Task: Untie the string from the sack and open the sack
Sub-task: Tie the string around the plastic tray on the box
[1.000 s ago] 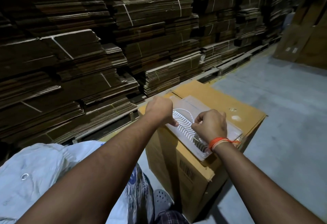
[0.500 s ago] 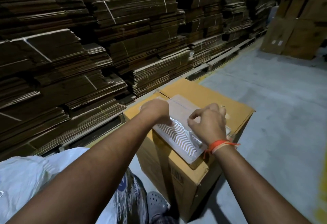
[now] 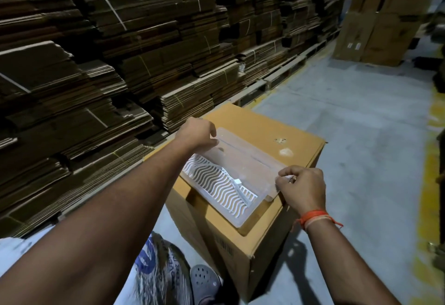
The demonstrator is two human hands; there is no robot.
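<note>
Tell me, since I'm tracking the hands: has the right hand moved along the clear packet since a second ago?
Yes. The right hand slid from beside the wavy insert to the clear packet's right end, away from the left hand.

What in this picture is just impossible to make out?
- Head view: the white sack is cut off by the bottom edge and hidden behind the left arm; no string shows.
- The barcode label on the cardboard box is too small to read.
- The right hand hides what its fingertips pinch.
- The right edge is blurred.
</note>
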